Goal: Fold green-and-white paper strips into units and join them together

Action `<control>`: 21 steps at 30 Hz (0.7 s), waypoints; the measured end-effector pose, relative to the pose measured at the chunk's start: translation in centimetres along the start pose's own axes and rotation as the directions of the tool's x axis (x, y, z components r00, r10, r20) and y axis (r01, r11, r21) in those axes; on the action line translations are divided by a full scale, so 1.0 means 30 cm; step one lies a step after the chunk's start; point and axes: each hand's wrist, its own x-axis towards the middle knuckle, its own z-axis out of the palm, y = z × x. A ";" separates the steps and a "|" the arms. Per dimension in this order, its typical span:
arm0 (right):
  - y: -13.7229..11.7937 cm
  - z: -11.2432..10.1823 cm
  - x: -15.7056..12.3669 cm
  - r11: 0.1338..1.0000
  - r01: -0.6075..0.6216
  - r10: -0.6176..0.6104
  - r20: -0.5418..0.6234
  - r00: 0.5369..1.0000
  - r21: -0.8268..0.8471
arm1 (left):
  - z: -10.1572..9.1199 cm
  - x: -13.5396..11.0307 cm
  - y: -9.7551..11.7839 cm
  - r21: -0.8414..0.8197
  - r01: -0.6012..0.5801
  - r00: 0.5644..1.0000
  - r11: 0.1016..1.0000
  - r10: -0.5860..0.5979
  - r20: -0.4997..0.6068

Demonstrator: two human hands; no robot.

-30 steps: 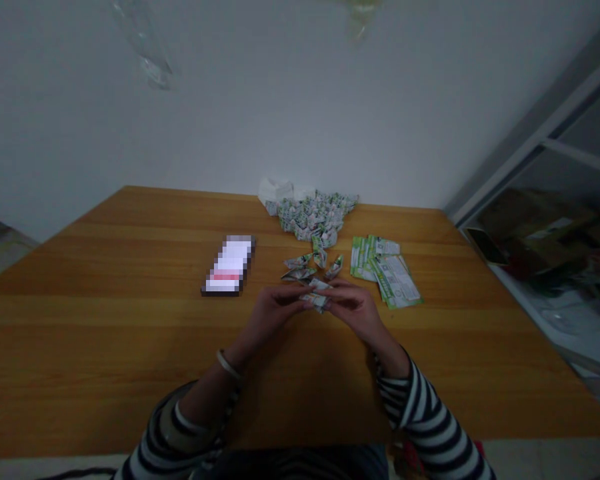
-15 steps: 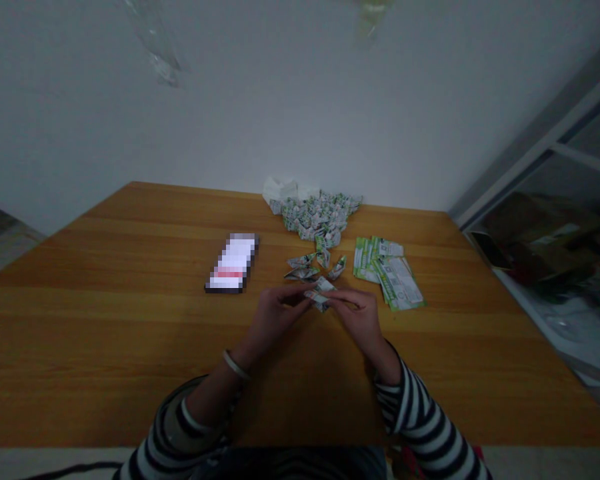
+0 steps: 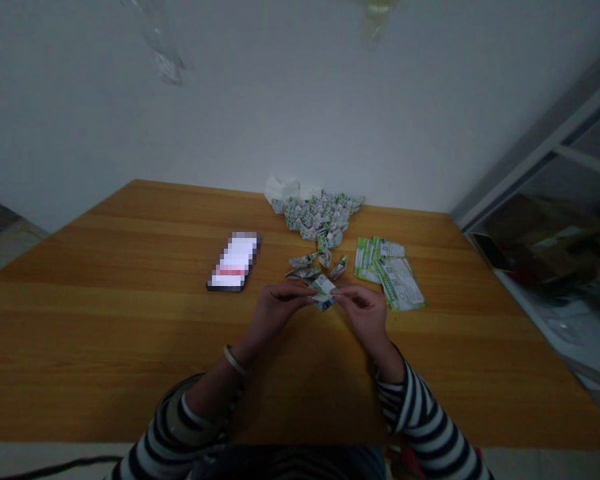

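The left hand [image 3: 275, 310] and right hand [image 3: 363, 313] meet near the desk [image 3: 130, 320] centre, with both forearms angling inward from striped sleeves [image 3: 420, 407]. A bangle [image 3: 235, 361] circles the left wrist. Both grips are clenched, pinching 1 folded paper piece [image 3: 323, 292] between them. Directly ahead lie loose folded pieces [image 3: 303, 267], then a heap of folded pieces [image 3: 320, 215]. Green-and-white paper slips [image 3: 393, 273] lie to the right; a pixelated flat rectangular object [image 3: 233, 262] lies to the left.

Folded ppr [image 3: 324, 289] part hidden by fingers [image 3: 293, 293]; phone [image 3: 233, 262] pixelated (unreadable).
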 end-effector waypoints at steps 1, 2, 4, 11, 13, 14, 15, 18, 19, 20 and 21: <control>0.000 0.004 -0.002 1.000 0.000 0.000 -0.011 1.000 0.005 | 0.002 -0.001 0.000 -0.015 0.025 1.000 1.000 -0.025 -0.017; 0.000 0.009 -0.005 1.000 -0.002 0.003 -0.023 1.000 0.010 | 0.005 -0.002 0.000 -0.034 0.056 0.998 0.998 -0.057 -0.034; 0.000 0.021 -0.009 0.999 -0.022 0.023 -0.046 0.999 0.024 | 0.010 -0.003 -0.005 -0.090 0.125 0.990 0.988 -0.130 -0.058; -0.002 0.060 -0.019 0.980 -0.138 0.143 -0.027 0.989 0.141 | 0.027 0.000 -0.023 -0.295 0.229 0.958 0.928 -0.269 -0.103; 0.001 0.070 -0.022 0.967 -0.178 0.184 -0.018 0.983 0.185 | 0.031 -0.001 -0.025 -0.295 0.237 0.951 0.926 -0.283 -0.127; 0.005 0.075 -0.023 0.958 -0.198 0.205 -0.016 0.979 0.206 | 0.032 -0.001 -0.026 -0.289 0.239 0.947 0.927 -0.288 -0.141; 0.009 0.080 -0.025 0.949 -0.218 0.227 -0.014 0.974 0.227 | 0.033 -0.001 -0.025 -0.286 0.238 0.944 0.928 -0.290 -0.156; 0.026 0.097 -0.030 0.906 -0.265 0.285 -0.013 0.958 0.330 | 0.037 -0.003 -0.022 -0.309 0.208 0.945 0.928 -0.272 -0.181; 0.030 0.102 -0.032 0.885 -0.278 0.304 -0.013 0.953 0.373 | 0.038 -0.004 -0.020 -0.321 0.195 0.950 0.927 -0.260 -0.172; 0.033 0.106 -0.034 0.864 -0.291 0.323 -0.010 0.946 0.412 | 0.040 -0.005 -0.019 -0.332 0.183 0.957 0.925 -0.245 -0.156; 0.034 0.109 -0.035 0.845 -0.304 0.341 -0.006 0.940 0.440 | 0.041 -0.007 -0.018 -0.337 0.173 0.963 0.925 -0.231 -0.140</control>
